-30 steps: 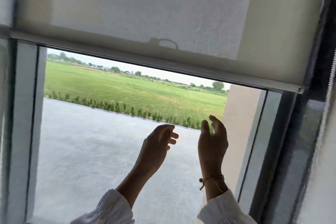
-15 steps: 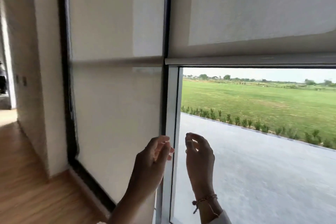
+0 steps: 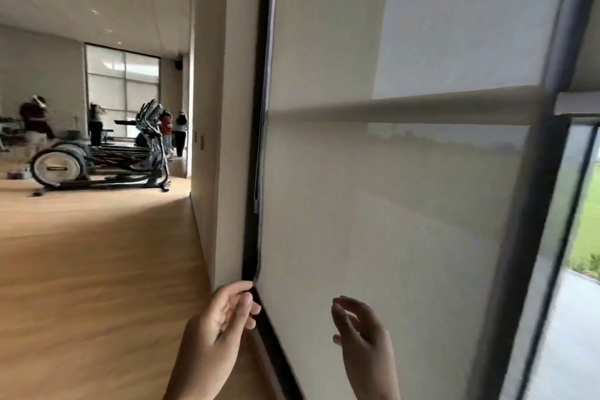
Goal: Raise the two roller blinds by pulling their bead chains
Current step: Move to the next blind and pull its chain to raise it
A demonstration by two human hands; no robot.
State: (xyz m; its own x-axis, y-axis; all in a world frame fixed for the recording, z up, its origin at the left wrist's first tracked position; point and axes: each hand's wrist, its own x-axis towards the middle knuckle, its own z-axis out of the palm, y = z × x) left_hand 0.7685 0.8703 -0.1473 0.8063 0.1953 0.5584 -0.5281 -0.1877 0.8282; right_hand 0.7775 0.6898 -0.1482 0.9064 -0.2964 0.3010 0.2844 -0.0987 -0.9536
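Observation:
A pale roller blind (image 3: 389,204) hangs fully lowered over the left window pane, reaching down to the floor. Its bead chain (image 3: 257,153) runs down the dark frame at the blind's left edge and ends in a loop about halfway up. At the far right the other blind's bottom bar (image 3: 578,104) sits raised, with grass visible below it. My left hand (image 3: 220,328) is open, fingers apart, near the bottom of the dark frame well below the chain. My right hand (image 3: 360,334) is open in front of the lowered blind. Neither hand holds anything.
A dark mullion (image 3: 532,204) divides the two panes. A beige wall pillar (image 3: 224,107) stands left of the frame. Wooden floor (image 3: 97,269) stretches left toward an exercise machine (image 3: 97,156) and several people at the back of the room.
The view has swung left from the raised right blind to the lowered left blind. Both hands moved left with it and stay open and empty.

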